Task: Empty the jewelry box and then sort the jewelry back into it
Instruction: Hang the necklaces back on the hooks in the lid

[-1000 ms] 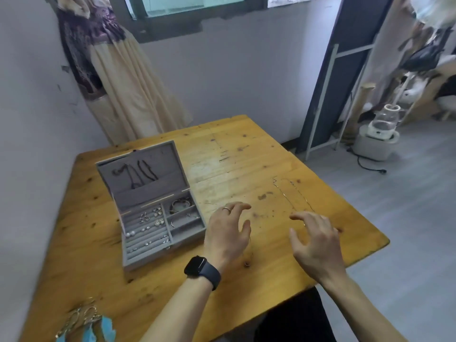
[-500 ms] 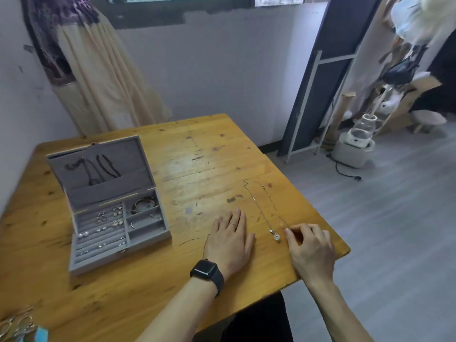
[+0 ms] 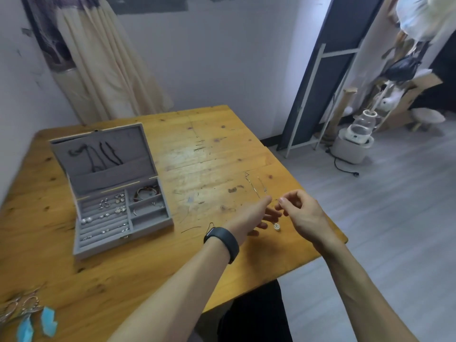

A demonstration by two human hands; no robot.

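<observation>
Holding a thin silver chain necklace [image 3: 252, 185] with a small round pale pendant [image 3: 277, 226] over the near right part of the scratched yellow wooden desk [image 3: 209, 154]. Pinching the chain between thumb and forefinger of the right hand [image 3: 304, 214], the other fingers [image 3: 292, 206] loosely curled, wrist raised off the wood, forearm coming in from the lower right. Letting the pendant dangle just below that pinch, close over the desk, with the far length of chain lying across the wood toward the wall. Reaching in with the left hand [image 3: 251, 214] turned thumb side up, fingers straight and loosely spread, tips under the right hand and just beside the pendant; cannot tell whether touching the chain. Wearing a black smartwatch [image 3: 222, 241] on the left wrist. Further left on the desk, well apart from both hands: an open grey velvet-lined jewelry box [image 3: 98, 248], lid propped upright with dark cords [image 3: 101, 155] against its lining, rows of small silver earrings [image 3: 113, 206] in the slotted left section, a brown-and-silver bracelet [image 3: 146, 191] in the far right compartment. At the near left desk corner: silver hook earrings with pale blue drops [image 3: 37, 322].
</observation>
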